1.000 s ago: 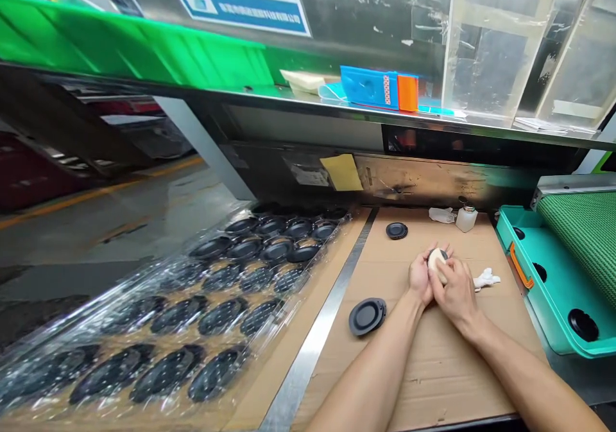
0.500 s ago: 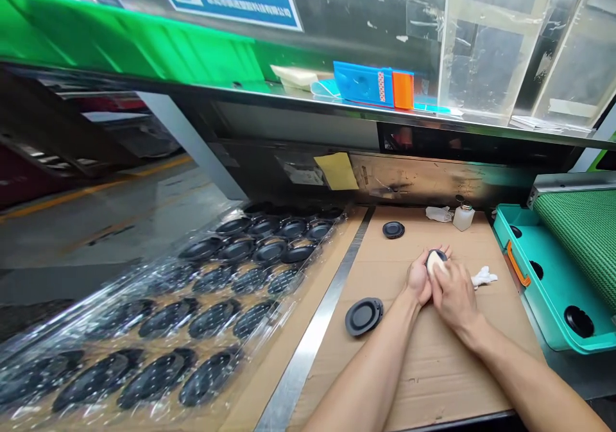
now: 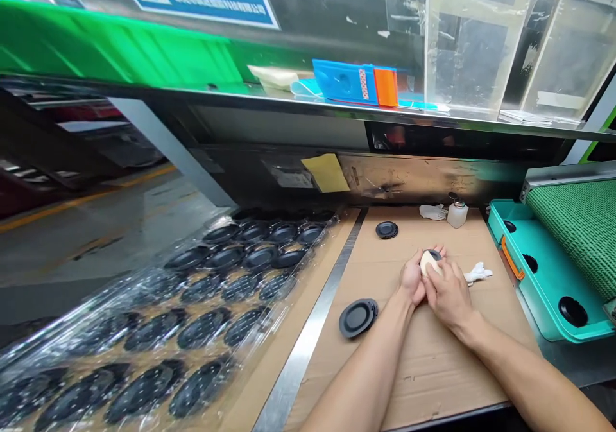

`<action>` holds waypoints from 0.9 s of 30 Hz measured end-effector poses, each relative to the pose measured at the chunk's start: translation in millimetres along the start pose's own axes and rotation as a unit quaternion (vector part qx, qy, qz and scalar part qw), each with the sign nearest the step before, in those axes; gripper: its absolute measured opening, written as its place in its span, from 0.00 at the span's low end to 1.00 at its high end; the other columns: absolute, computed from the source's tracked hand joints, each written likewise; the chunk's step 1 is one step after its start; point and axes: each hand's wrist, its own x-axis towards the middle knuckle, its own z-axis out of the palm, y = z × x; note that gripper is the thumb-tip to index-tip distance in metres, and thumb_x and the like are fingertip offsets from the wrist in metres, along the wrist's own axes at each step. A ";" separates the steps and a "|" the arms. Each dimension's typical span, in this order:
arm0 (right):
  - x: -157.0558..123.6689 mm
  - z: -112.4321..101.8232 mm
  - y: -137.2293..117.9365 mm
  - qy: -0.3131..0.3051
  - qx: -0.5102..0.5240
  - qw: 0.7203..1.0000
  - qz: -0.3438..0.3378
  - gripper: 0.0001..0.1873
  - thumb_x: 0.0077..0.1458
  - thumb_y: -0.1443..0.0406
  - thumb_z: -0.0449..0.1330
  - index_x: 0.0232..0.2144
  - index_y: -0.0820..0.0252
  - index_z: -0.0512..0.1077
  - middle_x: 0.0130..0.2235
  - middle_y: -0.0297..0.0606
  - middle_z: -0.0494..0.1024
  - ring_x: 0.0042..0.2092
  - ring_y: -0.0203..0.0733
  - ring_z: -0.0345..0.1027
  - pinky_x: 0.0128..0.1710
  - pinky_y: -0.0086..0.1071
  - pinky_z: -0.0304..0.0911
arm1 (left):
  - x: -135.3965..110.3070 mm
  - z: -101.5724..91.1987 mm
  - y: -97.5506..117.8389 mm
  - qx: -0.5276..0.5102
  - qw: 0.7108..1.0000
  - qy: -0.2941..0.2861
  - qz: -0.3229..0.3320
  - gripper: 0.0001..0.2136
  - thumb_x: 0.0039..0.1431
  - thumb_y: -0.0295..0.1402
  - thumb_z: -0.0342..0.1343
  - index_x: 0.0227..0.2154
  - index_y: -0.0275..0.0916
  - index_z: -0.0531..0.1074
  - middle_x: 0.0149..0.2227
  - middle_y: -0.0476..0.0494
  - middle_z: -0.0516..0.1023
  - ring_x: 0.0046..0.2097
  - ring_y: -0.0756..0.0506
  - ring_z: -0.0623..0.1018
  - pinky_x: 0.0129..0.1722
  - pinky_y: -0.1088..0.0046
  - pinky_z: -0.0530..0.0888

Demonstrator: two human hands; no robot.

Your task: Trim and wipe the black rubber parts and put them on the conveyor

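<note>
**Conveyor:** A green mesh conveyor belt [image 3: 587, 239] ran well beyond the right hand, with a teal tray [image 3: 543, 275] along its near edge, and round black pieces sat in the tray's recesses, apparently kept apart by them.

**Stock:** Left of the left hand, rows of black discs lay under clear plastic film [image 3: 144, 336] (its glare made them hard to count), the film seemingly there to keep them covered.

**Bench:** A brown cardboard sheet [image 3: 447, 368] lay under both hands, probably as a soft surface for the parts. A steel strip [image 3: 308, 336] bounded it to the left of the left hand.

**Left hand:** The left hand [image 3: 411, 278] was closed in a cupped grip around the black disc [image 3: 435, 253], steadying it above the cardboard.

**Right hand:** The right hand [image 3: 447, 294] was curled closed over a pale pad [image 3: 428, 264], gripping it and pressing it to the disc; it looked like sponge or cloth, though the fingers hid most of it.

**Loose disc:** A similar black disc [image 3: 357, 318] lay flat just beyond the left wrist, within easy reach.

**Small items:** Beyond the fingertips stood a plastic dispensing bottle [image 3: 457, 215], beside a white rag [image 3: 432, 212]. Another white rag [image 3: 478, 273] lay just off the right hand, handy for wiping.
</note>
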 end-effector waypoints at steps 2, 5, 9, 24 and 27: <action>4.0 -0.1 9.3 0.007 -0.005 1.000 0.009 0.17 0.66 0.60 0.53 0.51 0.55 0.76 0.46 0.47 0.76 0.44 0.48 0.63 0.44 0.38 0.59 | -0.8 -0.6 3.1 -0.003 1.000 -0.001 -0.003 0.18 0.72 0.37 0.42 0.49 0.32 0.73 0.53 0.31 0.77 0.55 0.39 0.78 0.59 0.57 0.74; 14.9 -3.2 39.4 0.017 -0.031 0.996 0.082 0.15 0.66 0.61 0.54 0.47 0.56 0.78 0.43 0.47 0.77 0.44 0.48 0.64 0.44 0.38 0.58 | -1.9 -1.6 7.5 -0.013 1.000 -0.002 -0.001 0.18 0.72 0.38 0.41 0.51 0.32 0.71 0.58 0.28 0.74 0.57 0.38 0.77 0.54 0.58 0.76; 19.6 -12.5 73.2 0.030 -0.034 0.992 0.120 0.15 0.66 0.59 0.54 0.47 0.56 0.77 0.42 0.46 0.77 0.46 0.49 0.65 0.46 0.38 0.57 | -1.6 -3.2 13.4 -0.025 1.000 0.011 -0.015 0.16 0.71 0.39 0.44 0.53 0.36 0.68 0.62 0.27 0.70 0.58 0.36 0.76 0.45 0.61 0.79; 15.0 -47.7 51.1 -0.097 0.156 0.983 0.008 0.12 0.66 0.59 0.53 0.40 0.56 0.76 0.35 0.36 0.79 0.35 0.38 0.70 0.35 0.30 0.60 | 0.1 -5.4 19.2 -0.057 0.998 0.006 -0.013 0.11 0.66 0.34 0.47 0.40 0.34 0.72 0.55 0.27 0.76 0.51 0.37 0.79 0.40 0.63 0.76; 14.4 -35.9 35.0 -0.022 0.176 0.984 0.013 0.12 0.67 0.58 0.54 0.40 0.57 0.75 0.37 0.38 0.79 0.37 0.39 0.71 0.39 0.31 0.63 | 0.6 -4.4 9.1 -0.031 0.999 -0.006 -0.019 0.13 0.68 0.36 0.47 0.40 0.34 0.74 0.51 0.29 0.79 0.48 0.39 0.80 0.45 0.61 0.76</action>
